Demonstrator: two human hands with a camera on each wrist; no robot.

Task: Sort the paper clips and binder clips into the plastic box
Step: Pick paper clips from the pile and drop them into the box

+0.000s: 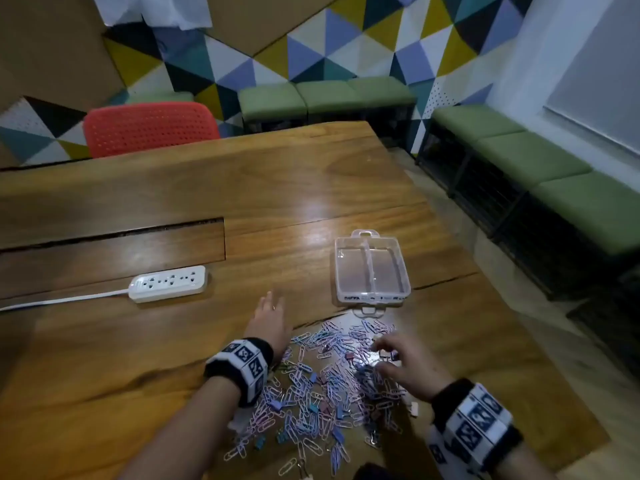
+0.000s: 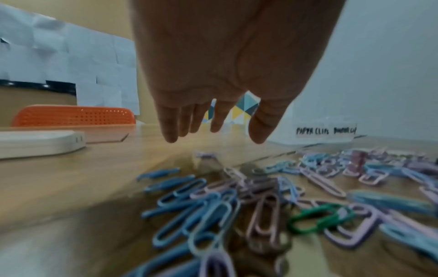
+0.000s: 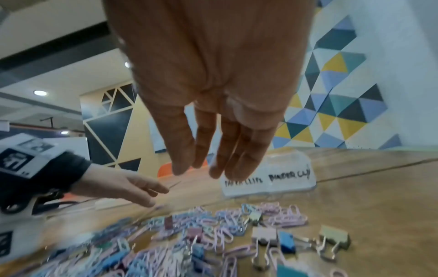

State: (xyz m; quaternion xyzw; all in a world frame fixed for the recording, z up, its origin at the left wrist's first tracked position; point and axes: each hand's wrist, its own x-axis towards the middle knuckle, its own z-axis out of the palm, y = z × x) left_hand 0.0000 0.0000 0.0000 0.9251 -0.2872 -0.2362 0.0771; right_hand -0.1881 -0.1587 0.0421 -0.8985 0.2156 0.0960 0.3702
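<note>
A loose pile of pastel paper clips (image 1: 322, 386) mixed with small binder clips (image 3: 264, 236) lies on the wooden table (image 1: 242, 188). Just beyond it stands the clear plastic box (image 1: 372, 268), with two bare compartments and a handwritten label (image 3: 267, 180) on its near wall. My left hand (image 1: 272, 306) hovers flat at the pile's far left edge with straight fingers (image 2: 170, 129) and holds nothing. My right hand (image 1: 384, 355) hangs over the pile's right part, its fingers (image 3: 184, 159) relaxed and pointing down, with nothing between them.
A white power strip (image 1: 168, 284) with its cord lies to the left of my left hand. A red chair (image 1: 149, 128) stands behind the table's far edge. The table's right edge (image 1: 540, 358) runs close to my right wrist. Green benches line the walls.
</note>
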